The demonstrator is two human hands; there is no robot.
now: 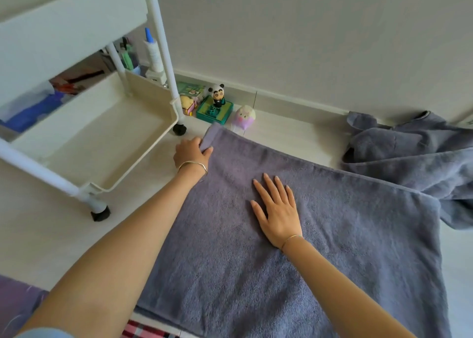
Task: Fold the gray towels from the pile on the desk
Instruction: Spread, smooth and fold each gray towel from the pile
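Leftmost, a white wheeled cart [97, 133] stands on the desk [51, 240], close beside the left hand [190, 153], which pinches the far-left corner of the spread gray towel [345, 248]. A panda figurine [217, 96] stands behind that corner. The right hand [277, 209] lies flat mid-towel, fingers straight, and the crumpled towel pile [409, 148] lies far right.

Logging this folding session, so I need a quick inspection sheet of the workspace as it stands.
Surface: white desk, partly under the towels.
Job's things: gray towel spread flat; crumpled towel pile at far right.
Clutter: panda figure, green box, pastel toy by the wall.
Hands: left hand grips the towel's far left corner; right hand lies flat on its middle.
Cables: nothing seen.
Surroundings: white rolling cart on the left, plain wall behind.
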